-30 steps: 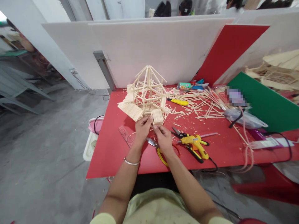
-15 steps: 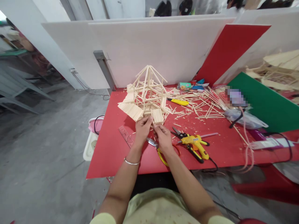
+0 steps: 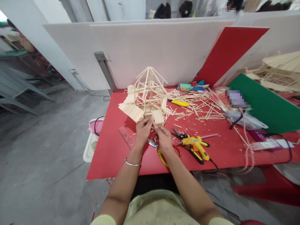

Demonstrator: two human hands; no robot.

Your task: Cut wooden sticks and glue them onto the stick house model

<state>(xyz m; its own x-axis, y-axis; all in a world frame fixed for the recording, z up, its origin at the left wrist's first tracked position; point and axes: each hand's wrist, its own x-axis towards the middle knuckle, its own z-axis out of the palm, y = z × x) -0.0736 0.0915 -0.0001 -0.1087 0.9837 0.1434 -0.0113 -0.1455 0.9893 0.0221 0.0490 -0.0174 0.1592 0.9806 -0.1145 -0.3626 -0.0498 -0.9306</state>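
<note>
A model house of thin wooden sticks (image 3: 146, 95) stands on the red table (image 3: 112, 156), with a peaked frame and slatted panels at its front. My left hand (image 3: 142, 131) and my right hand (image 3: 163, 137) meet just in front of it, fingertips pinched together near the small slatted panel (image 3: 157, 116). Both hands are closed on something small that I cannot make out. Scissors with yellow handles (image 3: 159, 151) lie under my right wrist.
A yellow glue gun (image 3: 195, 144) and black-handled cutters (image 3: 180, 136) lie right of my hands. A ruler (image 3: 126, 136) lies to the left. Loose sticks (image 3: 203, 106), a yellow knife (image 3: 179, 102), a plastic bag (image 3: 246, 120) and cables fill the right side. White, red and green boards stand behind.
</note>
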